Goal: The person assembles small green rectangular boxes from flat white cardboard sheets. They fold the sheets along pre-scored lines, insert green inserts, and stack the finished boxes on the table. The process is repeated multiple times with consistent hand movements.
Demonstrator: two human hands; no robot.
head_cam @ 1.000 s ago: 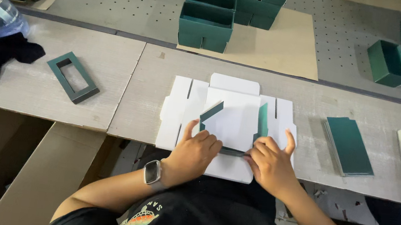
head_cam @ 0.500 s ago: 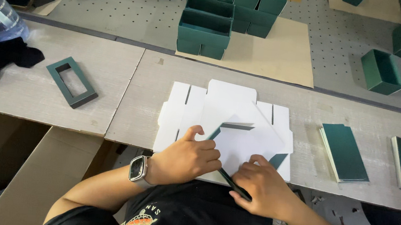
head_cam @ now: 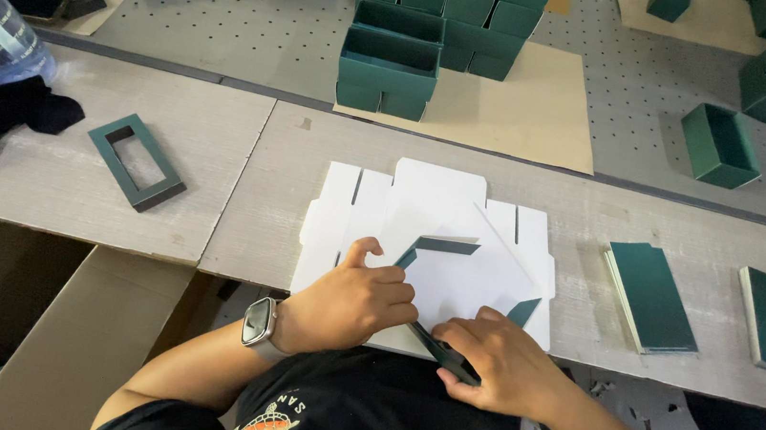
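Since a second ago the dark green frame (head_cam: 452, 281) has tilted from lying flat and now stands skewed over the white die-cut card sheet (head_cam: 433, 201) on the worktop (head_cam: 594, 220), so the frame looks mid-turn, not yet seated. The left hand (head_cam: 359, 299) presses its near-left corner, fingers curled, while the right hand (head_cam: 492, 357) has dropped back and pinches the near edge in a closed grip.

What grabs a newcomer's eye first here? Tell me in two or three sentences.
First, the flat white die-cut cardboard sheet at the middle of the grey workbench, with the left hand and right hand working a dark green folded frame piece on it. Behind stand stacked dark green open boxes; a green rectangular frame lies left.
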